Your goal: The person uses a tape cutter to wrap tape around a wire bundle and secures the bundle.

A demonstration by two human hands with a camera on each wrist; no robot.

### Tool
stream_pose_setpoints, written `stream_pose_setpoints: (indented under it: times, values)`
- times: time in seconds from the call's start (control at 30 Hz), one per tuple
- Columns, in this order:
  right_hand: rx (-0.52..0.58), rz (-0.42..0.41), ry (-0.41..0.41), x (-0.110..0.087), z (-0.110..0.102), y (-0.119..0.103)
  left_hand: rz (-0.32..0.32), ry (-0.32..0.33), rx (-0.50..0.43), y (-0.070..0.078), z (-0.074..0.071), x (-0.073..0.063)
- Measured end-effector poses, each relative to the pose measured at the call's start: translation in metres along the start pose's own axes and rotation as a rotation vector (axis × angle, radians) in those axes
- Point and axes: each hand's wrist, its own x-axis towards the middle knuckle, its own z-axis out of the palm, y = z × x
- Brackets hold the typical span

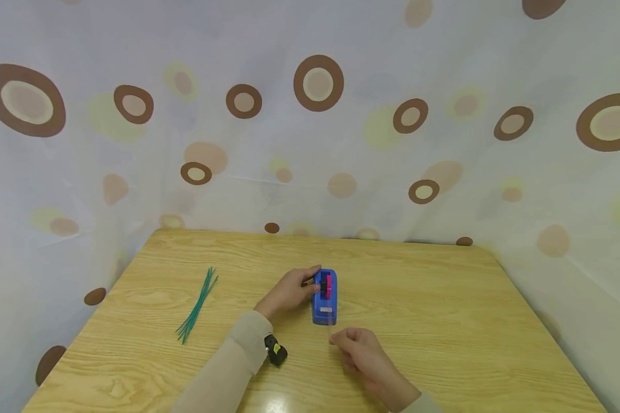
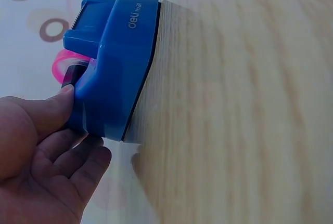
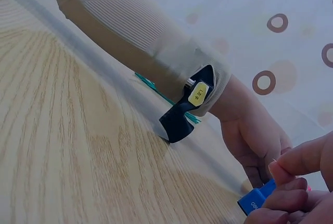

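Note:
A blue tape dispenser (image 1: pixel 318 316) with a pink tape roll (image 1: pixel 329 286) stands near the middle of the table. My left hand (image 1: pixel 289 291) holds it from the left at its far end; in the left wrist view the thumb (image 2: pixel 58 104) presses near the black hub (image 2: pixel 74 73). From the dispenser's near end a strip of clear tape (image 1: pixel 330 329) runs toward me. Its end is between the thumb and forefinger of my right hand (image 1: pixel 364 357). In the right wrist view, that hand's fingers (image 3: pixel 289 199) partly hide the dispenser (image 3: pixel 252 201).
A loose bundle of thin green strips (image 1: pixel 198 307) lies on the left part of the wooden table (image 1: pixel 423 298). A black wrist camera (image 1: pixel 276 351) sticks out from the left sleeve, low over the tabletop. Behind the table hangs a patterned cloth (image 1: pixel 341 143).

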Motion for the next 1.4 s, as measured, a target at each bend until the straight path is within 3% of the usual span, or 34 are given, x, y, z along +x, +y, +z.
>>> stream_pose_setpoints:
  times: [0.53, 0.93, 1.17, 1.4]
  values:
    - [0.031, -0.009, -0.022, -0.004, 0.004, -0.001, -0.007, 0.001, 0.004, 0.005, -0.008, 0.001]
    - [0.026, -0.029, 0.009, -0.004, 0.006, 0.002, 0.009, 0.039, 0.091, 0.010, -0.013, -0.006]
    - [0.017, -0.011, 0.005, -0.006, 0.007, 0.003, 0.012, 0.072, 0.062, 0.011, -0.015, -0.014]
    - [-0.005, -0.001, -0.001, -0.007, 0.008, 0.005, 0.034, 0.117, -0.027, 0.008, -0.019, -0.026]
